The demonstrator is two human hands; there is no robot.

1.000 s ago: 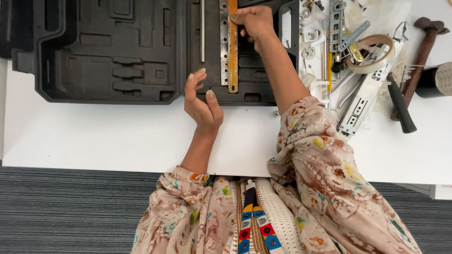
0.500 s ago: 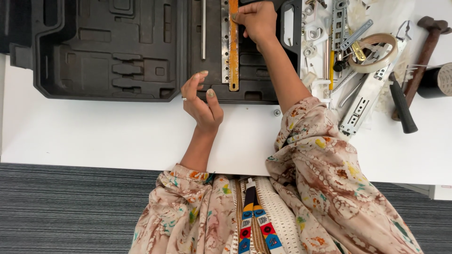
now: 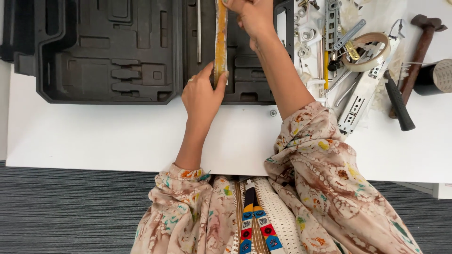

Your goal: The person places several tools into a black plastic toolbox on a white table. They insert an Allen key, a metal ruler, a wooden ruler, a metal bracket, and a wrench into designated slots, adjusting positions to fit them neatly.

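Observation:
A long yellow-orange level (image 3: 220,37) lies lengthwise over the open black plastic tool case (image 3: 108,56). My left hand (image 3: 202,94) pinches its near end between thumb and fingers. My right hand (image 3: 252,16) grips the same level near its far end, at the top edge of the picture. A thin metal rod (image 3: 199,30) lies in the case just left of the level.
The case sits on a white table (image 3: 94,141). To the right lies a heap of tools: a roll of tape (image 3: 372,49), metal drawer slides (image 3: 362,99), a black-handled tool (image 3: 399,101), a wooden-handled hammer (image 3: 421,42), a dark cylinder (image 3: 435,77). A small screw (image 3: 272,113) rests near the case.
My left hand rose from the table edge and took hold of the level's near end. My right hand stayed on the far end.

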